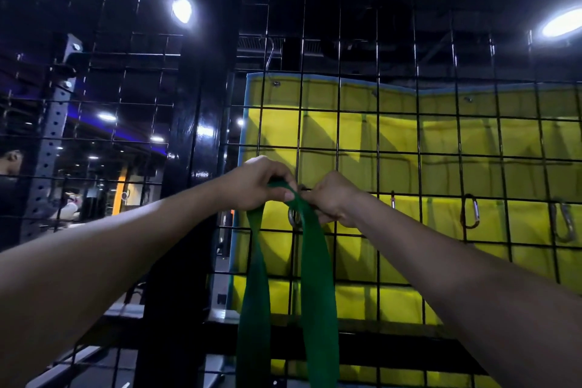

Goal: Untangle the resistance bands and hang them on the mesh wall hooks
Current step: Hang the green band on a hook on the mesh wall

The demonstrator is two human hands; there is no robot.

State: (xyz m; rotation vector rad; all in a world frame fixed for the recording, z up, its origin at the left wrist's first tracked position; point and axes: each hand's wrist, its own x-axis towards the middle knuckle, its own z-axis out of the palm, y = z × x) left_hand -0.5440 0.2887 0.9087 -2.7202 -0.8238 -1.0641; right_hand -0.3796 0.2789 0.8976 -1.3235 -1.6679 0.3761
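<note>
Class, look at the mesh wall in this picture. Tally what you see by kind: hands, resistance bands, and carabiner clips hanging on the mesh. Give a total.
Hands: 2, left hand and right hand
Green band: 1
Clips: 3, behind the band, middle, right
Total: 6

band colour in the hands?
Dark green band, plain, no pattern. Head view, the only one, shows it.

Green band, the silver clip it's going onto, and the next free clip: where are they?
green resistance band [318, 277], head view: right-hand strand.
silver carabiner [293, 218], head view: lower curve between the strands.
free carabiner [475, 211], head view: its silver gate.
</note>
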